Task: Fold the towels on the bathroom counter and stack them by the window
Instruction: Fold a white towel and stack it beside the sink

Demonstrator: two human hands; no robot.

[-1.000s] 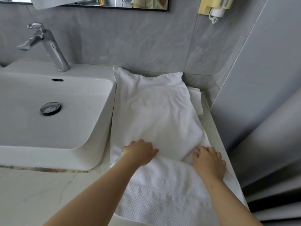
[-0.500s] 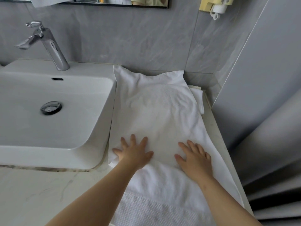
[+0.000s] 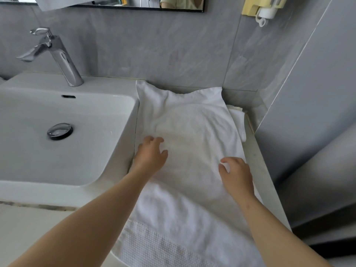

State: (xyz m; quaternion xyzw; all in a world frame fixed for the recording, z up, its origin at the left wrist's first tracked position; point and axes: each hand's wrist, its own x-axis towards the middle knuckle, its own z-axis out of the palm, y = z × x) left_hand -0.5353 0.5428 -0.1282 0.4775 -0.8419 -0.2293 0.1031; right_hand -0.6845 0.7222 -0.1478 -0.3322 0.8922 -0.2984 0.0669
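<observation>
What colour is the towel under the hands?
White, the towel, seen clearly in the head view.

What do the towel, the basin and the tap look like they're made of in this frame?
Towel: soft white cloth, probably cotton terry; it rumples, and a waffle-textured band runs near its close end.
Basin: glossy white, likely glazed ceramic; smooth with soft highlights.
Tap: polished metal, chrome-like; mirror reflections on its body.

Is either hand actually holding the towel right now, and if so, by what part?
Nothing is held. The left hand and right hand rest on top of the white towel, fingers loosely curled, gripping no edge or corner.
</observation>
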